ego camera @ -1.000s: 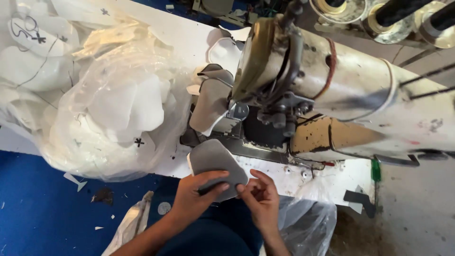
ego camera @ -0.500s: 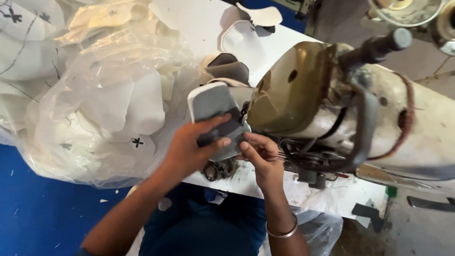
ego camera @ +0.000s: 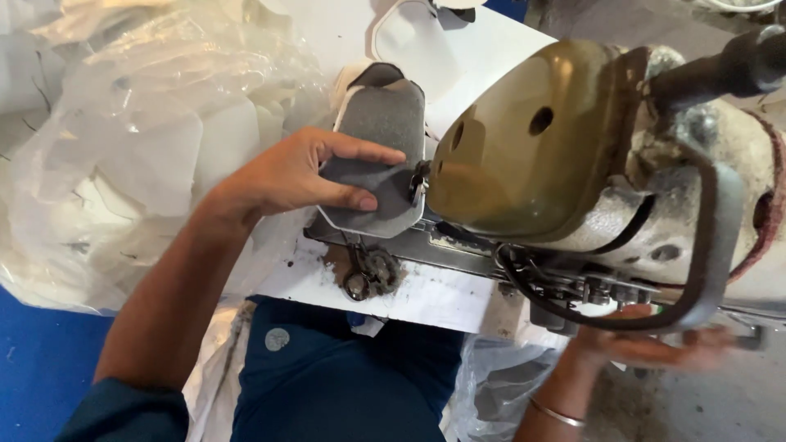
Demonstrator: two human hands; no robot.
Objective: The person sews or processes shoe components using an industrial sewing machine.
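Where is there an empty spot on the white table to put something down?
A bare white strip lies at the table's front edge, between the small scissors and the sewing machine. The plastic bag of white pieces crowds the left; the left hand presses the grey piece.

I see a white table (ego camera: 426, 295) carrying the sewing machine (ego camera: 573, 164), a big clear plastic bag (ego camera: 123, 139) of white cut pieces on its left part, a grey fabric piece (ego camera: 381, 155) beside the machine, and white pieces (ego camera: 413, 41) at the far side.
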